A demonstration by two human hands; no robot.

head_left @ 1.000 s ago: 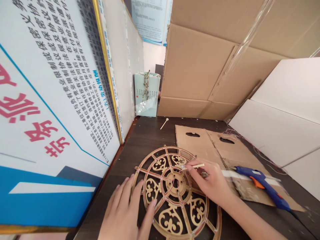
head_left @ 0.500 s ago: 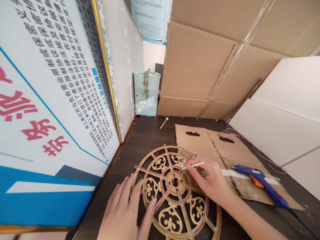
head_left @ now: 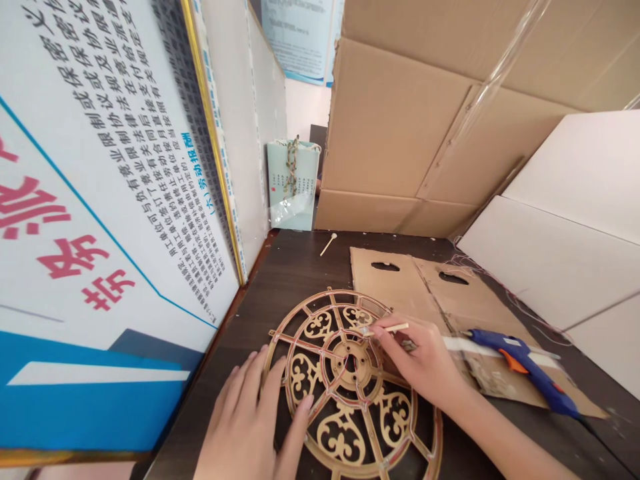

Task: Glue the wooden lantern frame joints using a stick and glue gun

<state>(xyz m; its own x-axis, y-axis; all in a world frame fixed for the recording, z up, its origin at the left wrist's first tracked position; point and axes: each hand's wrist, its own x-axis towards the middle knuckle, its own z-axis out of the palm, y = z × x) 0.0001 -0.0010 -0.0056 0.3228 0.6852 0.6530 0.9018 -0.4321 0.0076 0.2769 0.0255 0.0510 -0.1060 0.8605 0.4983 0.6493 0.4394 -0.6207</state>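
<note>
A round tan frame (head_left: 363, 365), like an ornate wheel with rings, spokes and scroll-shaped inserts, lies flat before me. Thin reddish wire seems to run along its rings and spokes. My left hand (head_left: 253, 410) rests at its left rim, fingers stretched out and thumb apart, holding nothing. Over the upper right of the wheel, my right hand (head_left: 417, 357) pinches a thin pale stick (head_left: 399, 327) between thumb and fingers. The stick's whitish tip is at the inner ring; whether it touches cannot be made out. Something small and greyish shows under the curled fingers.
A blue glue gun (head_left: 525, 367) lies on a flattened cardboard sheet (head_left: 400, 287) at right. Another stick with a white tip (head_left: 329, 245) lies on the dark table (head_left: 295, 267). Cardboard walls (head_left: 395, 127), a printed board (head_left: 125, 267) and a pale green bag (head_left: 293, 187) surround it.
Almost nothing differs. My right hand and the stick have shifted very slightly; my left hand stays where it was.
</note>
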